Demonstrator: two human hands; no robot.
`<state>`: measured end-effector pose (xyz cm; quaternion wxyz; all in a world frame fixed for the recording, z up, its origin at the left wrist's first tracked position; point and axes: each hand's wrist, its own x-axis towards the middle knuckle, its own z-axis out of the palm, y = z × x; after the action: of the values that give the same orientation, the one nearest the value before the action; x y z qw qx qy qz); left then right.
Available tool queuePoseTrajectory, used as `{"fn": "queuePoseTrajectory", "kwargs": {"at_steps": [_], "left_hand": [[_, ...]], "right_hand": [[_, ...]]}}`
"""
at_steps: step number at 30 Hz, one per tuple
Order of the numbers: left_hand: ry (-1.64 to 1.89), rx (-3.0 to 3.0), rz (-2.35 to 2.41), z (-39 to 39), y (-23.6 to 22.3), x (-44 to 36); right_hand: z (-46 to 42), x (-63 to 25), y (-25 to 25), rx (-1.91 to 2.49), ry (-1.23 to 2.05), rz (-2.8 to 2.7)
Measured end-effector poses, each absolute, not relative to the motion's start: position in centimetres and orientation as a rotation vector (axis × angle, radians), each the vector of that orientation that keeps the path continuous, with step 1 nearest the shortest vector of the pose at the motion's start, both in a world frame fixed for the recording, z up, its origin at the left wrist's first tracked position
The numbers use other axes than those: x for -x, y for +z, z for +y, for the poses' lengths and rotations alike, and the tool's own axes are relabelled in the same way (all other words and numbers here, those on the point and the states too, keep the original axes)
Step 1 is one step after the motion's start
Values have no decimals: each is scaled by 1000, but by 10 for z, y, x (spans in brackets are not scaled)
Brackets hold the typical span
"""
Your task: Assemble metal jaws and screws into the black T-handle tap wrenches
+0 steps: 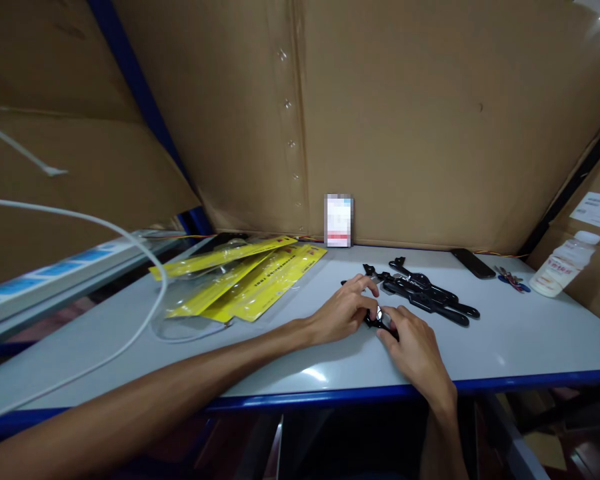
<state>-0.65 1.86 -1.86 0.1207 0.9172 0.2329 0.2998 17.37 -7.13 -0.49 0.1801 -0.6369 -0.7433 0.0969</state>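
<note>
With our right hand (413, 343), we are gripping a small black tool (380, 323) low over the table (505, 340), thumb on the near side and fingers on the far side, so that this grip is closing around its right end. Our left hand (341, 312) is meeting the tool from the other side: its fingers are bending, one of them touching the tool near a shiny part. The left thumb is mostly hiding from us, so we cannot tell whether that hand is pinching the tool or only steadying it. Only a short stretch of the tool is showing between the two hands.

Just beyond our fingers, more black tools (430, 303) are lying in a loose heap, their handles pointing right. To the left, yellow packages (267, 290) are overlapping in a fanned pile. A phone (339, 220) is standing upright at the back, while a dark phone (473, 264), some keys (511, 279) and a white-capped bottle (555, 273) are sitting to the right.
</note>
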Motion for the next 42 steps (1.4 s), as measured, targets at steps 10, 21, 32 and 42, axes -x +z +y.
{"fn": "queuePoseTrajectory", "kwargs": {"at_steps": [10,21,32,42], "left_hand": [[850,-2727,828,21,-21,7],[879,-2674,871,19,-19,7],[929,-2689,770,18,-17,7],[922,-2646,734,15,-17,6]], "right_hand": [[-72,-173,-3,1815,282,-2095],[-71,-174,-4,1810,279,-2109],[-73,-173,-2,1812,272,-2110],[-72,-173,-3,1801,272,-2119]]}}
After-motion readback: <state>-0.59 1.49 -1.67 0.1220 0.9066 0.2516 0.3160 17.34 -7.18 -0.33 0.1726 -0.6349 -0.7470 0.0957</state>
